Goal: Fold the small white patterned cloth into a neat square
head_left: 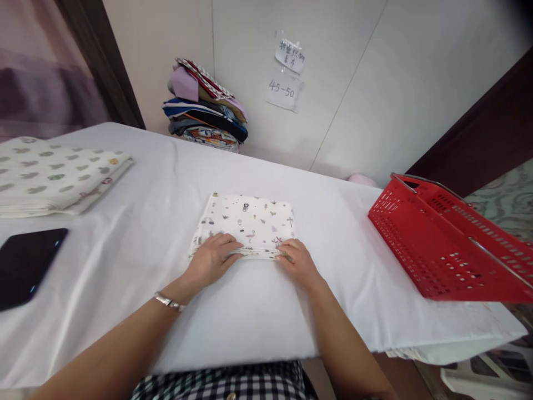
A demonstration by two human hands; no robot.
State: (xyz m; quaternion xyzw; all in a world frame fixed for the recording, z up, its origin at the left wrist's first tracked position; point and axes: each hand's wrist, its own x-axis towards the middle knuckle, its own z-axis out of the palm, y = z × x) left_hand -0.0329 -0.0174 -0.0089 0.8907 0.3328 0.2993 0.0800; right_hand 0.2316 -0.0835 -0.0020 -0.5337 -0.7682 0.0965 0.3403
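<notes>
A folded white cloth [254, 219] printed with small flamingos, palms and other figures lies flat in the middle of the table. My left hand [214, 255] grips the left part of its near edge, thumb below and fingers on top. At the right part of that same edge, my right hand [297, 260] pinches the folded layers between thumb and fingers. Several layers show along the edge between my hands. A silver bracelet [170, 301] circles my left wrist.
Another folded white cloth [54, 172] with grey prints lies at the left, behind a dark phone [31, 266]. A red plastic basket [441, 239] stands on the right of the white-covered table [250, 316]. Folded fabrics [206, 108] are stacked beyond the far edge, against the wall.
</notes>
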